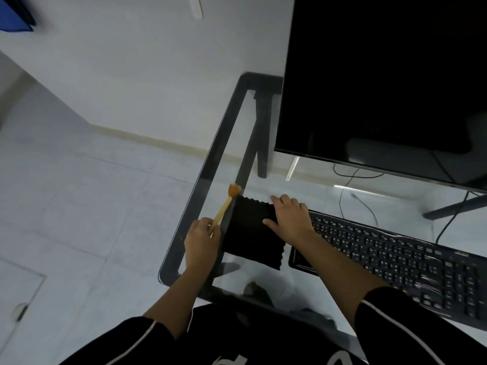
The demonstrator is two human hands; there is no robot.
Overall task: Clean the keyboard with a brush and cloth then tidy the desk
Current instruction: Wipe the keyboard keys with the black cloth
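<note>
- My left hand (202, 234) curls round the lower end of the brush (223, 208), fingers closed on the pale wooden handle.
- My right hand (289, 219) lies flat on the black cloth (246, 233), fingers straight and slightly spread, pressing rather than gripping.
- The brush sits over the left edge of the glass desk (210, 154), along the cloth's left side. Its long axis runs from 7 o'clock at my fist to 1 o'clock, with the orange bristles at the far tip, pointing away from me.
- The cloth lies spread out at 9 o'clock from the keyboard (395, 259), its near corner just beside the keyboard's left end.
- The keyboard's long axis runs from 10 o'clock to 4 o'clock, below the dark monitor (382, 75).
- I judge this a tool-handling step, not brushing: the bristles are well away from the keys. Whether I am fetching the tools or putting them away, I cannot tell.
- If cleaning is next, I must swing the bristles towards 3 o'clock, over the keys, and lift my right palm off the cloth.
</note>
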